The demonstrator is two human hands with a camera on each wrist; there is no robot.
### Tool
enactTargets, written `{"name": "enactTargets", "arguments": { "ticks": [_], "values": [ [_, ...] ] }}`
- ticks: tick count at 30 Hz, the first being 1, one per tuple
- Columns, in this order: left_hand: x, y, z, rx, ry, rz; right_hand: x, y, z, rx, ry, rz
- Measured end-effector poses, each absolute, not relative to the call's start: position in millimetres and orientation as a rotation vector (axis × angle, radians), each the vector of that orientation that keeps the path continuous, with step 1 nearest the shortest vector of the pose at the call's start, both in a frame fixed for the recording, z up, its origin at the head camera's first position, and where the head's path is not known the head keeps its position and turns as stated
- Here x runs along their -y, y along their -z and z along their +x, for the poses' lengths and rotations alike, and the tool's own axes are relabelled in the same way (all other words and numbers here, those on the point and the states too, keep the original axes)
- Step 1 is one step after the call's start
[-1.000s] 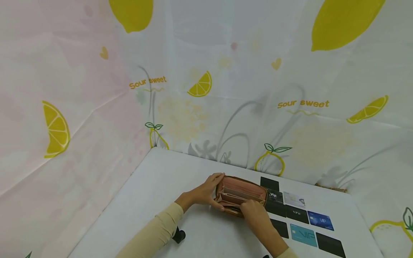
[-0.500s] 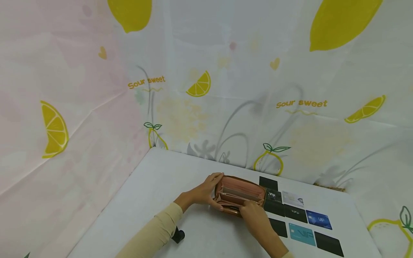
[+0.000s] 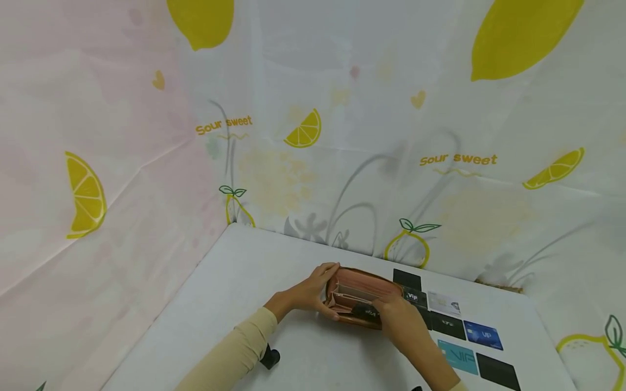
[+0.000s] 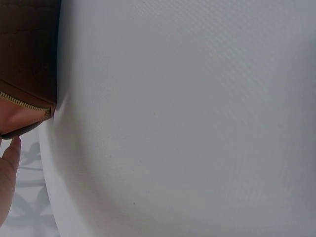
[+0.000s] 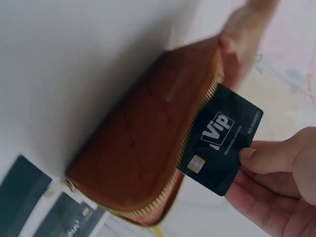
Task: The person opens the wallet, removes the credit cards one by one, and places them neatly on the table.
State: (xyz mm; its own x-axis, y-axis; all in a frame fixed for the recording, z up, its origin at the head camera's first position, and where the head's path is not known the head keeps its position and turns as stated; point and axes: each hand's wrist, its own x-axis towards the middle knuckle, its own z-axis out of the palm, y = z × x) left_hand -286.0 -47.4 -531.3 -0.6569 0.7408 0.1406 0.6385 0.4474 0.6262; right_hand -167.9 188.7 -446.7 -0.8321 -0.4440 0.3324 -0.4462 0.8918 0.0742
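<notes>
An unzipped brown wallet (image 3: pixel 367 281) with pink lining and several compartments stands open on the white table in the head view. My left hand (image 3: pixel 308 291) grips its left end, thumb at the near edge and fingers at the far edge. My right hand (image 5: pixel 284 173) pinches a black VIP card (image 5: pixel 222 138) between thumb and fingers in the right wrist view. That card stands at the wallet's zippered mouth, its far edge meeting the zip line; whether part is inside is unclear. Only the wallet's brown side (image 4: pixel 29 54) and some fingertips (image 4: pixel 10 158) appear in the left wrist view.
Right of the wallet lie several cards: black ones (image 3: pixel 447 325), a silver one (image 3: pixel 443 303), a blue VIP card (image 3: pixel 483 333) and a teal VIP card (image 3: pixel 458 357). A small black object (image 3: pixel 270 357) sits beside the left forearm. Lemon-printed sheets (image 3: pixel 352 179) enclose the table.
My right hand has moved up and right from the wallet's near compartment, and the black VIP card now shows in its grip. The left hand keeps its hold on the wallet.
</notes>
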Motion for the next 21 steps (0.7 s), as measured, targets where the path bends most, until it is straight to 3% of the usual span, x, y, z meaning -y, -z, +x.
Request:
{"name": "enactTargets", "arguments": {
  "ticks": [13,21],
  "values": [
    [47.0,532.5,-287.0,-2.539,-1.014,1.213,-198.8,438.8,-172.1,2.670,-0.043,0.660],
    [47.6,531.1,-286.7,-2.516,-1.034,1.199,-231.0,423.0,-185.7,2.665,-0.053,0.597]
  ]
}}
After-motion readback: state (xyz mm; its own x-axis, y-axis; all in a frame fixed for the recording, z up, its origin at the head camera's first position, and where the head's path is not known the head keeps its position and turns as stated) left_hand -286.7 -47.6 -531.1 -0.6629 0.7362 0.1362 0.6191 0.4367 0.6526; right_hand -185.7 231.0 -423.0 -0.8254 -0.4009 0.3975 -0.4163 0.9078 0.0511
